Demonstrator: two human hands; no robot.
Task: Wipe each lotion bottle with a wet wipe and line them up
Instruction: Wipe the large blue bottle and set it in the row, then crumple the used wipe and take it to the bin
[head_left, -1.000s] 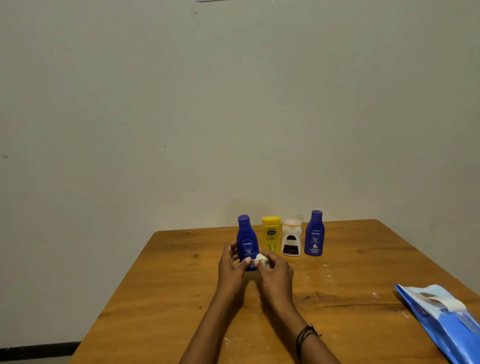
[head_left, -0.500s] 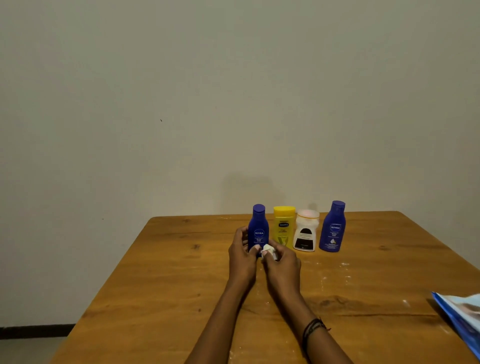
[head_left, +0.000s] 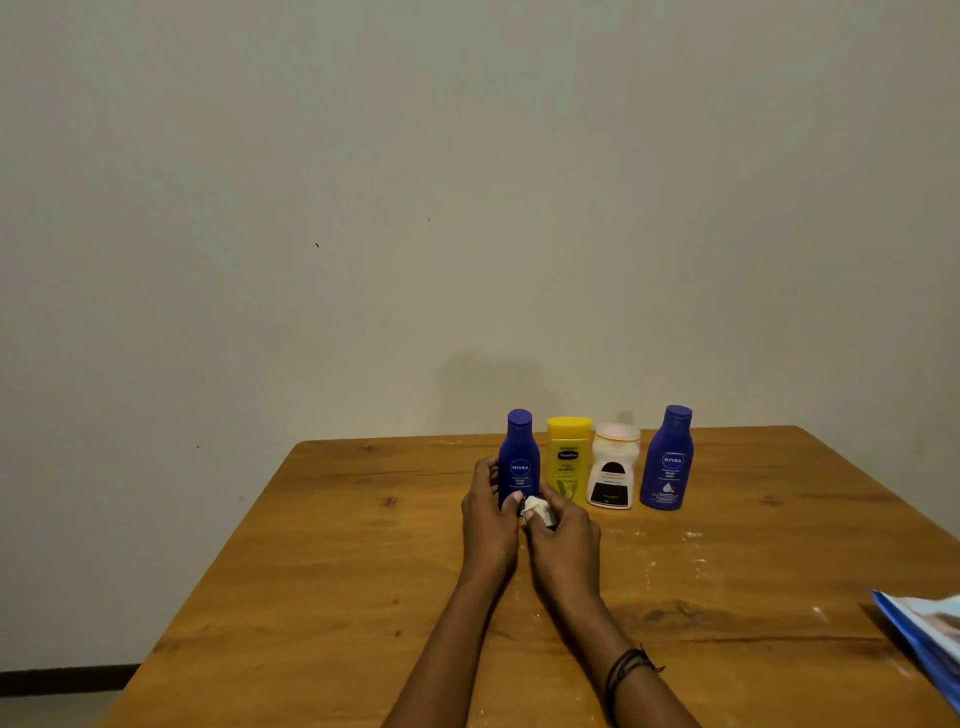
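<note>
Left hand (head_left: 488, 519): fingers curled round the lower left side of the left blue bottle (head_left: 519, 462), thumb tip on its front near the base; a narrow grip that holds the bottle.
Right hand (head_left: 563, 535): fingers bunched and curled, pinching a wadded white wet wipe (head_left: 535, 506); knuckles just beside the left hand, the two touching or nearly so.
Wet wipe: a small crumpled lump at the right fingertips, pressed to the low front of the left blue bottle.
Left blue bottle: upright between the two hands, cap up, label facing the camera; its base is hidden behind the fingers, so I cannot tell whether it sits on the table (head_left: 337, 571).
Yellow bottle (head_left: 569, 457): upright, just right of the held bottle, its lower edge partly behind the right hand.
White bottle (head_left: 613, 470): upright, just right of the yellow one, dark label, pale cap.
Right blue bottle (head_left: 669, 460): upright, rightmost of the four, a small gap from the white bottle.
Row: the four bottles stand side by side at the far edge of the table.
Wristband (head_left: 626, 670): dark cords on the right wrist.
White smears (head_left: 670, 551): flecks on the wood, near side of the right-hand bottles.
Wipes pack (head_left: 930, 639): blue and white, lying flat at the near right edge, cut off by the frame, well apart from the hands.
</note>
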